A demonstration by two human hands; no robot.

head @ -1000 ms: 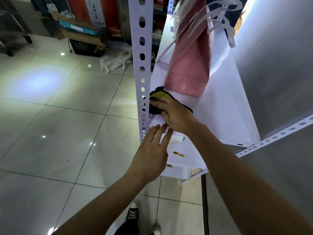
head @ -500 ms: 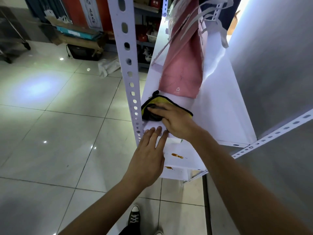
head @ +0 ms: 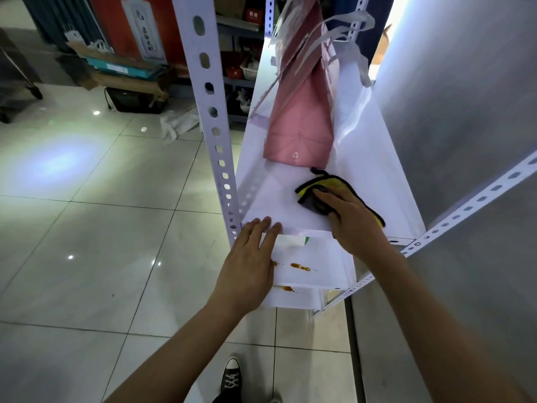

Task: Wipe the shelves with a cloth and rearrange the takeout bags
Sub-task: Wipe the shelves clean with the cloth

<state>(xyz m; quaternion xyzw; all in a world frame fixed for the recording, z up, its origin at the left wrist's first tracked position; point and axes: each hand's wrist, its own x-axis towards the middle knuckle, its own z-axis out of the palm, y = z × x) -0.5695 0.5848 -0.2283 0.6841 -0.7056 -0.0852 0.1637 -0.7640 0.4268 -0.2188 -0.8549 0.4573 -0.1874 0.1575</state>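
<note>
Since the earlier frame the right hand had moved the cloth away from the perforated post, toward the wall side of the white shelf. It pressed the yellow-and-black cloth flat under its fingers. The pink takeout bag stood just beyond the cloth. The left hand rested relaxed, fingers straight, on the shelf's near edge. Below it, a lower shelf showed brown stains.
</note>
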